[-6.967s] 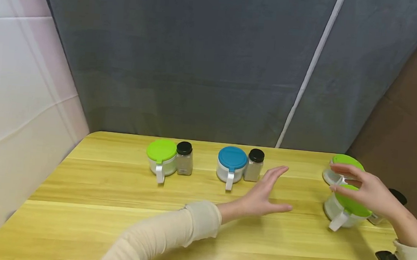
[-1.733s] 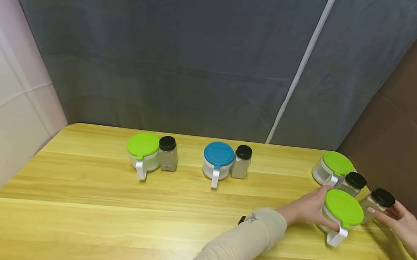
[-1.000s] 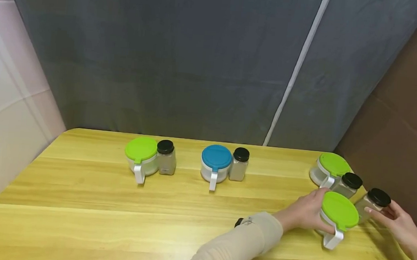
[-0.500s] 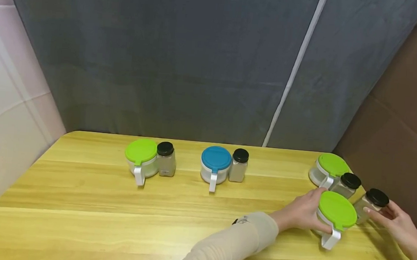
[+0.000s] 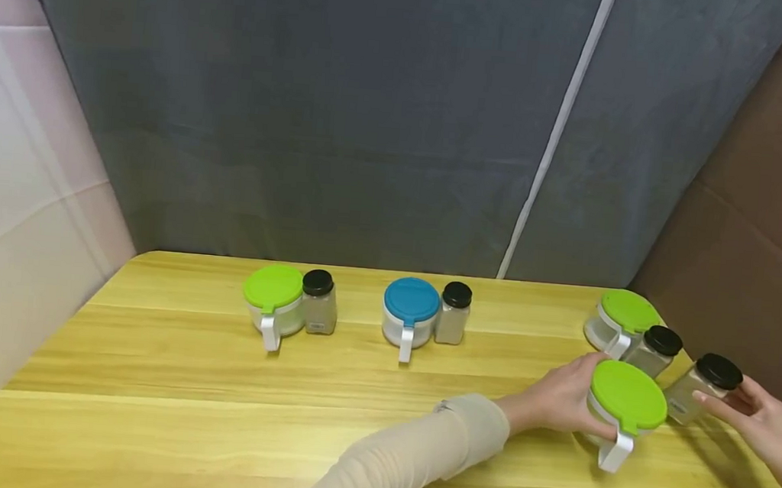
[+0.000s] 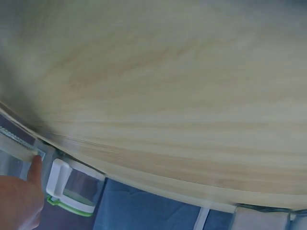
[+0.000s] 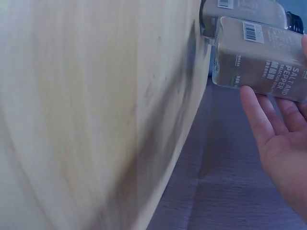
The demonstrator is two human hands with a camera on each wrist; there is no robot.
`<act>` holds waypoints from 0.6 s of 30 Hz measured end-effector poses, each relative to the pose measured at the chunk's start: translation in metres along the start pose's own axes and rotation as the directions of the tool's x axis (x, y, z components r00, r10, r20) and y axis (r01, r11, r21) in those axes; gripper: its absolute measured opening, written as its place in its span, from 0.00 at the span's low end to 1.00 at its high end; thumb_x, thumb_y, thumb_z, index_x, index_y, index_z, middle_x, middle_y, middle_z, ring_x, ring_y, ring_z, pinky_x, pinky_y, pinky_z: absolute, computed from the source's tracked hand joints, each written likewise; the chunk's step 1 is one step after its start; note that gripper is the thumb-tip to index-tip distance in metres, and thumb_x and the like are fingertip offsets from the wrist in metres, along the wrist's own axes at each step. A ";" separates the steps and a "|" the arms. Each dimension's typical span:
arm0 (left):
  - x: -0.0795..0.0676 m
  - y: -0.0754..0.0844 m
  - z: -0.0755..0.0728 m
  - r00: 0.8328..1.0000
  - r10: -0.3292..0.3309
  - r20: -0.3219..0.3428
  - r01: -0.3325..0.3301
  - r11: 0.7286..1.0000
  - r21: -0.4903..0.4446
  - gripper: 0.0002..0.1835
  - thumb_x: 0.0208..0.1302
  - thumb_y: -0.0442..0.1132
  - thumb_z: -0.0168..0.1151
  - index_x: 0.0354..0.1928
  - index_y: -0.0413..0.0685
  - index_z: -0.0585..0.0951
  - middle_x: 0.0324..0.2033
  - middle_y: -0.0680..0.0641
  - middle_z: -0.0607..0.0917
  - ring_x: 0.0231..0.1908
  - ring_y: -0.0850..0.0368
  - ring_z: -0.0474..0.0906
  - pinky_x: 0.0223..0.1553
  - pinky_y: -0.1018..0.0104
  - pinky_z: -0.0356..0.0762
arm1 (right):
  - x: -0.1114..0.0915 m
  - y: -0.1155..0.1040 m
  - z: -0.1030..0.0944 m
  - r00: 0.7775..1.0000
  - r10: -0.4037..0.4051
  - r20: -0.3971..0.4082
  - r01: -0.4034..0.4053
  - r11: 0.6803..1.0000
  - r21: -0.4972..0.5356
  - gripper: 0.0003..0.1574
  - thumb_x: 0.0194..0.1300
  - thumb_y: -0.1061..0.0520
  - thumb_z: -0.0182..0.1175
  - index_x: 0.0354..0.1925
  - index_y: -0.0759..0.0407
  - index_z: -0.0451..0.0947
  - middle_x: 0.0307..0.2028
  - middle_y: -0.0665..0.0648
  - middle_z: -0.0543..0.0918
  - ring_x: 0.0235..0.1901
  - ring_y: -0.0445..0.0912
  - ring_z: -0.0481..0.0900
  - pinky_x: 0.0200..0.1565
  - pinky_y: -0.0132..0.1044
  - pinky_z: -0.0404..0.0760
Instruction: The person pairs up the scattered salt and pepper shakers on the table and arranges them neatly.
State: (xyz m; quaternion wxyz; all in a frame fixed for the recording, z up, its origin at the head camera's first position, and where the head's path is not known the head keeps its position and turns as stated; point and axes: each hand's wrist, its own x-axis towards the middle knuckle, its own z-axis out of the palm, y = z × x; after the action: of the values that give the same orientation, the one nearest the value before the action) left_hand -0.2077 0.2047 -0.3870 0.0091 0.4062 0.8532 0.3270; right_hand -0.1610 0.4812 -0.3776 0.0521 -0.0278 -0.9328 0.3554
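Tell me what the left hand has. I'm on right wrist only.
Observer: The left hand holds the nearest green-lidded jar, handle toward the camera.
Operator: Any jar lids that aren't green?
Observer: One: the blue-lidded jar, in the middle of the back row.
Operator: Anything next to it?
Observer: A black-capped bottle, just to its right in the head view.

Green-lidded pot [image 5: 628, 398] is beside black-capped jar [image 5: 689, 389].
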 end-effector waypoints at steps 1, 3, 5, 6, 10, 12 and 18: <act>-0.001 0.000 -0.001 1.000 0.004 0.000 -0.004 1.000 -0.002 0.50 0.38 0.55 0.70 0.62 0.48 0.55 0.52 0.57 0.67 0.48 0.71 0.63 0.46 0.83 0.58 | -0.001 -0.002 -0.001 1.000 0.001 -0.004 -0.001 1.000 0.004 0.41 0.59 0.47 0.56 0.66 0.53 0.51 0.33 0.40 0.70 0.33 0.22 0.62 0.31 0.31 0.69; -0.004 -0.001 -0.003 1.000 0.013 -0.001 -0.013 1.000 -0.005 0.49 0.38 0.54 0.70 0.62 0.49 0.55 0.52 0.58 0.67 0.48 0.72 0.63 0.45 0.84 0.58 | -0.002 -0.003 -0.001 1.000 0.004 -0.003 -0.004 1.000 0.024 0.41 0.59 0.47 0.56 0.66 0.51 0.51 0.33 0.38 0.70 0.33 0.21 0.62 0.31 0.31 0.70; -0.006 -0.001 -0.005 1.000 0.023 0.000 -0.023 1.000 -0.017 0.49 0.38 0.54 0.71 0.62 0.48 0.56 0.51 0.58 0.67 0.48 0.72 0.63 0.45 0.84 0.58 | -0.004 -0.003 -0.001 1.000 0.005 -0.006 -0.005 0.999 0.036 0.40 0.59 0.47 0.56 0.65 0.49 0.52 0.33 0.39 0.71 0.34 0.21 0.63 0.32 0.32 0.70; -0.007 -0.002 -0.006 1.000 0.028 0.000 -0.028 0.999 -0.024 0.49 0.38 0.53 0.71 0.61 0.48 0.56 0.51 0.58 0.67 0.48 0.73 0.63 0.45 0.84 0.57 | -0.005 -0.003 -0.001 1.000 0.002 -0.011 -0.002 0.999 0.035 0.39 0.59 0.48 0.56 0.65 0.48 0.53 0.33 0.38 0.71 0.34 0.20 0.63 0.31 0.32 0.70; -0.011 -0.004 -0.011 0.999 0.048 -0.003 -0.048 0.998 -0.044 0.48 0.38 0.52 0.71 0.61 0.48 0.56 0.52 0.58 0.67 0.48 0.73 0.62 0.45 0.85 0.57 | -0.009 0.000 -0.002 1.000 -0.008 -0.029 0.009 0.999 0.039 0.37 0.59 0.49 0.57 0.64 0.47 0.55 0.33 0.37 0.71 0.33 0.20 0.63 0.35 0.39 0.70; -0.013 -0.005 -0.013 0.999 0.052 -0.003 -0.052 0.998 -0.044 0.48 0.38 0.52 0.71 0.61 0.48 0.56 0.52 0.58 0.67 0.49 0.73 0.62 0.46 0.84 0.56 | -0.009 0.002 -0.003 0.999 -0.022 -0.038 0.023 0.999 0.037 0.37 0.59 0.50 0.57 0.65 0.48 0.55 0.34 0.32 0.70 0.34 0.19 0.62 0.35 0.36 0.70; -0.020 -0.011 -0.021 0.999 0.043 0.008 -0.042 0.998 -0.044 0.49 0.39 0.53 0.71 0.62 0.48 0.55 0.54 0.56 0.66 0.51 0.71 0.62 0.48 0.82 0.56 | -0.009 0.002 -0.004 0.996 -0.061 -0.059 0.064 0.997 0.048 0.36 0.58 0.52 0.59 0.62 0.44 0.58 0.35 0.27 0.69 0.35 0.19 0.63 0.26 0.20 0.65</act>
State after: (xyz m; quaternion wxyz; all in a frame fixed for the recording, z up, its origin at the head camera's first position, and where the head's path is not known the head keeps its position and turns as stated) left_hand -0.2074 0.1741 -0.3820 0.0147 0.4254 0.8369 0.3440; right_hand -0.1512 0.4844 -0.3763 0.0907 -0.0075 -0.9222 0.3759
